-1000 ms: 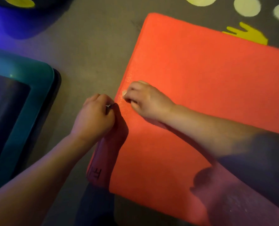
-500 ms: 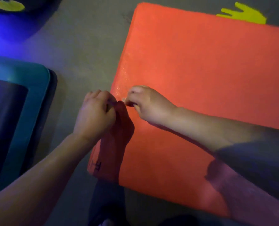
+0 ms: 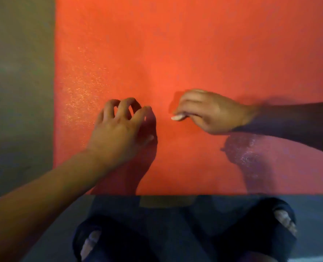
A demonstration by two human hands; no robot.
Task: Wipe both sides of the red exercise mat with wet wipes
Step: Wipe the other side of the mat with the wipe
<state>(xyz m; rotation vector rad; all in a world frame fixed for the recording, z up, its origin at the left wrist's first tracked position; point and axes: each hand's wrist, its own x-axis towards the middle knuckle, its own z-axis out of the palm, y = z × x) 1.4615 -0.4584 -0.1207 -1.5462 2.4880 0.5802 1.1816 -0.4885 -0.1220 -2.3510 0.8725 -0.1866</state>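
View from my head, looking down. The red exercise mat (image 3: 194, 44) lies flat on the floor (image 3: 19, 91) and fills the frame from centre out to 12 and 3 o'clock. Its near edge runs just ahead of my feet in dark sandals (image 3: 270, 233) at 6 o'clock.

My right hand (image 3: 213, 112), just right of centre, pinches a small pale wad, which I take to be the wet wipe (image 3: 177, 117), low over the mat. My left hand (image 3: 119, 133), at about 8 o'clock of it, holds nothing. Its fingers are arched and spread, and I cannot tell whether the tips touch the mat.

A speckled sheen (image 3: 81, 95) towards 9 o'clock suggests dampness there, so the upper face seems partly wiped. Whether the underside has been wiped cannot be told.

The floor is dull grey and the light is dim, with a bluish cast near 6 o'clock.
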